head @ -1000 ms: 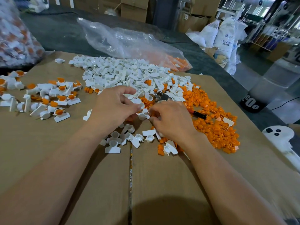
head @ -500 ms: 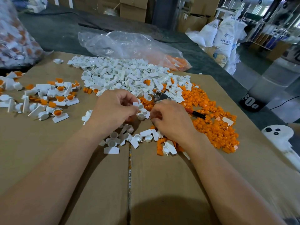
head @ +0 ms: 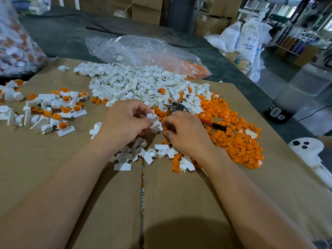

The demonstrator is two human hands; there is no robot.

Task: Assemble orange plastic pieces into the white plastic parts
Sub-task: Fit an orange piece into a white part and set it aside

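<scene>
Both hands meet over the middle of a cardboard-covered worktop [head: 107, 194], knuckles up, their fingertips nearly touching. The left hand [head: 125, 121] pinches a white part [head: 150, 116] between thumb and forefinger, with its flat tab sticking up towards the right hand. The right hand [head: 186, 133] has its fingers curled tight just beside that part, at the near edge of the orange pieces. Whether it grips one of them is hidden under the fingers. Beyond the hands lies a broad heap of white parts [head: 140, 83]. It runs on the right into a spread heap of orange pieces [head: 233, 133] that reaches round the right wrist. A tool with a metal head and a red and black handle [head: 212, 124] lies across that orange heap, just past the right knuckles. Directly under the hands and towards the person sits a small scatter of loose white parts [head: 140, 153], with a few orange ones beside the right wrist. Well to the left lies a group of white parts already fitted with orange inserts [head: 53, 108]. A clear plastic bag [head: 143, 51] lies at the far edge, with orange pieces showing in its right end.
</scene>
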